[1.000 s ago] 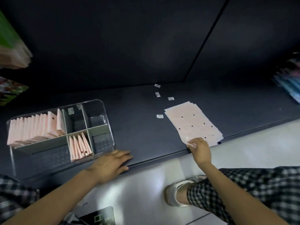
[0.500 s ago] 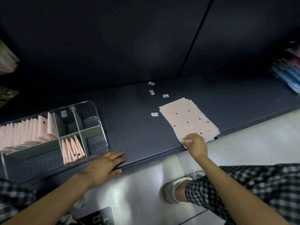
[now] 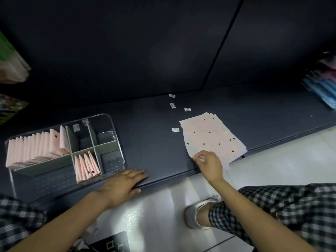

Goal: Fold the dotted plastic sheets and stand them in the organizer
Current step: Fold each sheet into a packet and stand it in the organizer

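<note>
Head view alone is given, and it is dark and wide-angled. The right hand [image 3: 209, 165] is seen from behind, its fingers curled over the near corner of the stack of dotted sheets [image 3: 211, 136] — a pinch on the top sheet's edge is suggested at the thumb and forefinger, though the contact itself is hidden by the knuckles. Beyond those fingertips the pink stack is fanned across the dark shelf [image 3: 149, 128], its near edge overhanging the shelf lip. Four small white labels [image 3: 175, 129] lie past and to the left of the stack; their print cannot be read. The left hand [image 3: 123, 186] is laid flat on the shelf edge, fingers straight and together, nothing held. Just beyond and to the left of its fingertips stands the clear organizer [image 3: 116, 128], with folded sheets [image 3: 36, 148] upright in the long rear compartment and a few more in a front one. Items at both frame edges are blurred and cut off.
</note>
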A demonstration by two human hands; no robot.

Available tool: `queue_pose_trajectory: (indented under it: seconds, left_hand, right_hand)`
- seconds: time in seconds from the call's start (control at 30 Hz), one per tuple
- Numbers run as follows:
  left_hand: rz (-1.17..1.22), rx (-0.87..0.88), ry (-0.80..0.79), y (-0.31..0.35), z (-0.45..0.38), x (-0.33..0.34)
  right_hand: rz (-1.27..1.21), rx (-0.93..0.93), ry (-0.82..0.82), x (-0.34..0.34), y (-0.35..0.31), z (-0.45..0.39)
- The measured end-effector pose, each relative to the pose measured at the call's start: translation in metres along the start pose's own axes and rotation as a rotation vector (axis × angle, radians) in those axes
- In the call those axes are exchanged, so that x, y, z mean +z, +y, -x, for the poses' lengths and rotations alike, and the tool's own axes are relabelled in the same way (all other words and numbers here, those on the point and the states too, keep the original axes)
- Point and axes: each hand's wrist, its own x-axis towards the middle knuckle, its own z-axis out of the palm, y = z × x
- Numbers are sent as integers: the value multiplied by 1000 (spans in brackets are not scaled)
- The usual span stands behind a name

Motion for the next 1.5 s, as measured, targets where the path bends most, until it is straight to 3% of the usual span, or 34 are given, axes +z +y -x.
queue_pose_trajectory:
  seconds: [0.27,0.47,0.63,0.73,0.83,0.9,1.03,1.17,1.3,1.5]
  left_hand:
    - [205,8,214,25,-4,-13]
    - [508,-130,355,33,-6,-6]
    - [897,-280,367,29,-7,-1]
    - [1140,-412,382,23,-11,5]
    - [1281,-509,388,19,-15,11]
    - [1309,-557,410,21,-16,12]
    - [980,-616,490,33,-13,13]
    - [650,-436,512,57,1,30]
    - [191,-193,381,54,6,46]
    - [-94,-194,149,37,5,51]
  right_hand:
    - [-251,-168,-322,35,-65,44]
    - [-398,-167,-508,41,-90,59]
    - [-76,-157,-963,2,-71,19]
    - [-152,-96,-896,-16,-51,-2]
    - [-373,31,-650,-3,-41,-8]
    - [-360,82,-504,15,-39,-12]
    - [-205,48,-395,43,-44,-24]
    - [-50,65,-341,58,-46,-38]
    - [-14,108,-329,64,-46,-42]
    - [3,113,-319,66,-45,-43]
